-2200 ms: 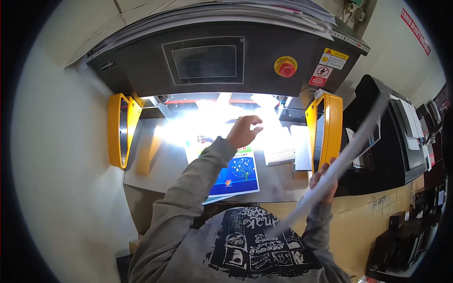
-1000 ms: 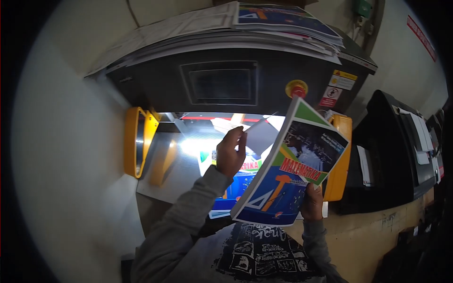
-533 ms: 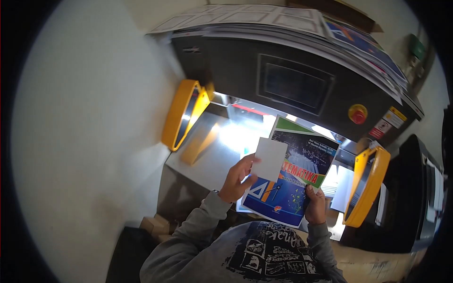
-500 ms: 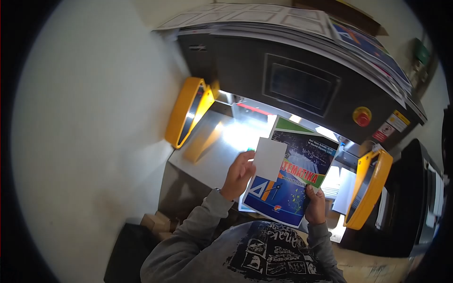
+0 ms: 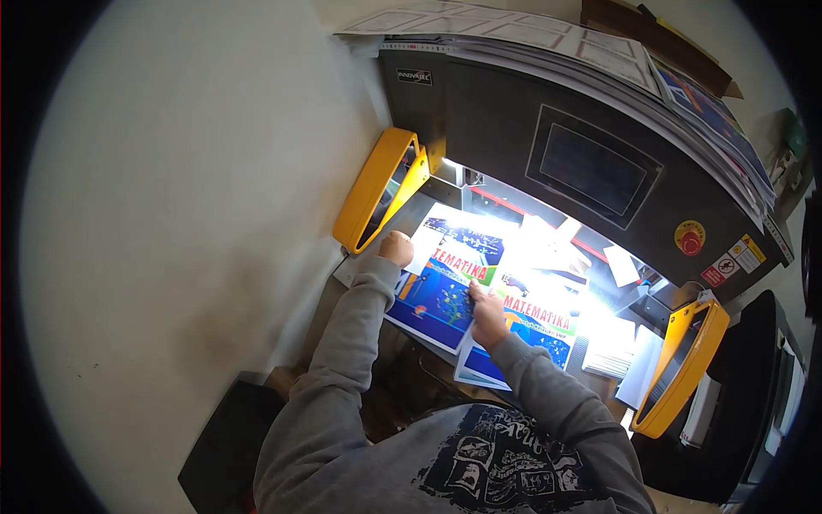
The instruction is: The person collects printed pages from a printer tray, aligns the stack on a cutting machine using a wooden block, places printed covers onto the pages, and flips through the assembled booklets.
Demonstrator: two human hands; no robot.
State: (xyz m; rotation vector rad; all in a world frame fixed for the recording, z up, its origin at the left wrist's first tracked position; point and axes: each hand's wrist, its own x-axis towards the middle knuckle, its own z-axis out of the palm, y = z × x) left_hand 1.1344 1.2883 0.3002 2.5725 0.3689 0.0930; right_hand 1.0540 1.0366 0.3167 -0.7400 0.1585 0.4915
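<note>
A blue "MATEMATIKA" book (image 5: 445, 300) lies tilted at the left of the machine's lit table. My left hand (image 5: 396, 248) is closed at the book's left edge, on a white card (image 5: 420, 254) that covers the first letters of the title. My right hand (image 5: 489, 319) grips the book's lower right side, thumb on the cover, other fingers mostly hidden. Just right of it, partly behind my right hand, rests a second matching book (image 5: 548, 324) on other sheets. Glare washes out the upper parts of both covers.
Yellow guards (image 5: 377, 193) flank the opening of the dark machine (image 5: 479, 103), which has a screen and a red button (image 5: 690, 239). Paper stacks (image 5: 610, 347) stand at the table's right. Printed sheets (image 5: 548, 34) lie on top. A wall (image 5: 188, 214) is at the left.
The held book has moved down and left, from in front of me to the table's left part. The second book has come into view. The camera view has turned left.
</note>
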